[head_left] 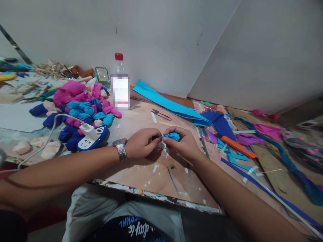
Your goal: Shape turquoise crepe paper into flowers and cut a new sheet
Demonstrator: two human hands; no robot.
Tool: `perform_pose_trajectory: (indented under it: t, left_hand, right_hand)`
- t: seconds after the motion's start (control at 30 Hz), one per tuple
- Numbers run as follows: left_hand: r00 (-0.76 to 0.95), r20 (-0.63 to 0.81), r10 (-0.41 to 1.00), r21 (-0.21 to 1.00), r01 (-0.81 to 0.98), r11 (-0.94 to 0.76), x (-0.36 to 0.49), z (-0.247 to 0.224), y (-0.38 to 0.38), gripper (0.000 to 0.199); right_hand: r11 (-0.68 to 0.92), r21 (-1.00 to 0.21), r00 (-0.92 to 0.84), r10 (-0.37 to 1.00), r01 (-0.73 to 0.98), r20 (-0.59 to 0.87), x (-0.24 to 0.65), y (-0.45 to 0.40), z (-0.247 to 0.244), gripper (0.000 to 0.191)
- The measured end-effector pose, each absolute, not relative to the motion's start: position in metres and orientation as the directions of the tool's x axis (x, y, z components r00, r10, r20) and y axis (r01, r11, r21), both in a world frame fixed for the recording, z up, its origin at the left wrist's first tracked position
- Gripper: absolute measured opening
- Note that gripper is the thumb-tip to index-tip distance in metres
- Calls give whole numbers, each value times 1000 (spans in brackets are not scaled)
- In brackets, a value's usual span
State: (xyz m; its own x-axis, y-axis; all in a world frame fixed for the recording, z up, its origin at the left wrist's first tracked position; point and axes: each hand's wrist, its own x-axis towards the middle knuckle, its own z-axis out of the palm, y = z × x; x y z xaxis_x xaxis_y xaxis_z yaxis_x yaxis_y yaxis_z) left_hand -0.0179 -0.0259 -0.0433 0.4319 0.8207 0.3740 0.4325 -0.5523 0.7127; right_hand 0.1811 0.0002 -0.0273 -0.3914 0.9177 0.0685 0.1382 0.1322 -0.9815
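Note:
Between my two hands, just above the worktable [136, 174], is a small light-blue crepe-paper flower bud [173, 136]. My right hand [185, 143] has its thumb and fingers wrapped round the bud's wide end. The narrow twisted end meets the pinched fingertips of my left hand [143, 143], which wears a metal watch on the wrist. A pair of thread snips [161, 115] lies on the table beyond my hands. Behind it stretches a folded strip of light-blue crepe paper [166, 102].
Left lie several finished-looking paper buds [84, 109] in blue and pink, beside a blue power strip [94, 139] with a plugged-in charger and cable. A red-capped bottle [121, 90] stands near the wall. On the right are an orange cutter [238, 147] and paper scraps.

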Motion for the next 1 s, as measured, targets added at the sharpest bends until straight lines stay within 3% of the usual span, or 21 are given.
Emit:
perform_pose_trajectory:
  t: [0.33,0.63,0.83,1.0]
  left_hand:
    - [317,508,801,699,391,-599,-17,-40,-27,13]
    - [322,502,803,675,434,-596,-19,-43,-24,15]
    - [345,426,836,715,438,-545,-19,-44,-23,24]
    - [357,458,814,725,380,-575,-18,-42,-25,20]
  right_hand:
    - [105,-991,-363,929,82,68,180,-2,-26,30]
    - [98,-993,-332,941,61,72,180,-2,-26,32]
    - [93,-993,-333,941,68,65,181,-2,-27,32]
    - [140,-987,-360,927,83,102,181,-1,-27,32]
